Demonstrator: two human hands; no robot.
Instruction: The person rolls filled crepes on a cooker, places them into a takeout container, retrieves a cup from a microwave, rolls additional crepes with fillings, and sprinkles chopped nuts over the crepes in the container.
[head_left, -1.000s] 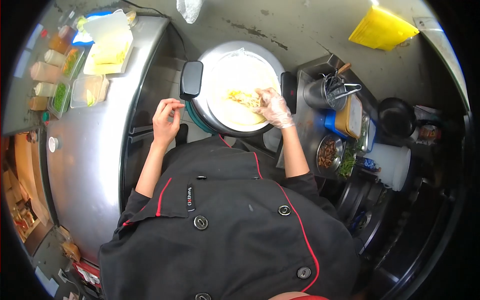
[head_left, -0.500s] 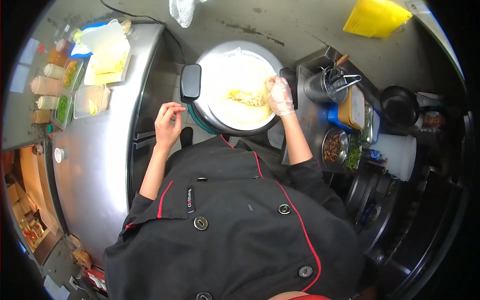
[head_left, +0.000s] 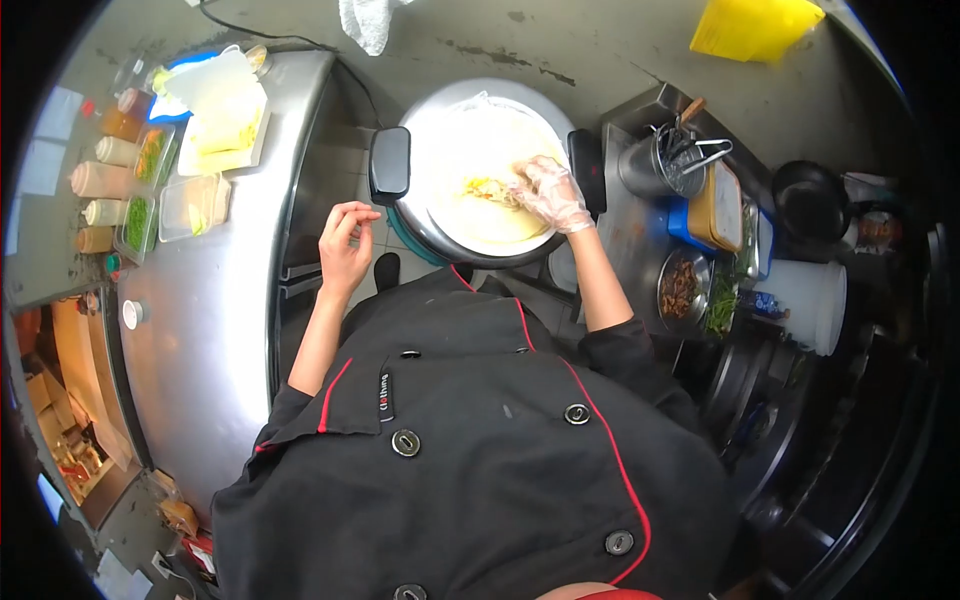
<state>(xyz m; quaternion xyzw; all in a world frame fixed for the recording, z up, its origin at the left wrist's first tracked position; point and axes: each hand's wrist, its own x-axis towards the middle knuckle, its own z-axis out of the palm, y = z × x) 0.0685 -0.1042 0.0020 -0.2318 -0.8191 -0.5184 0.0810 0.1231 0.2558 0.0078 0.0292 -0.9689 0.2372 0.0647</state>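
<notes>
A round cooking appliance with black side handles carries a pale, thin round sheet. Shredded yellowish filling lies in the lower middle of the sheet. My right hand, in a clear plastic glove, is over the right end of the filling with its fingers bent down onto it; whether it pinches any is hidden. Bare and empty, my left hand hangs left of the appliance, below its left handle, fingers curved and apart.
On the left steel counter are sauce bottles, tubs of cut greens and a small white cup. At right stand a utensil pot, a bowl of brown pieces, a black pan and a white bucket.
My gloved right hand went to the right edge of the sheet, then came back left over the filling. My left hand barely moved. The view shifted slightly.
</notes>
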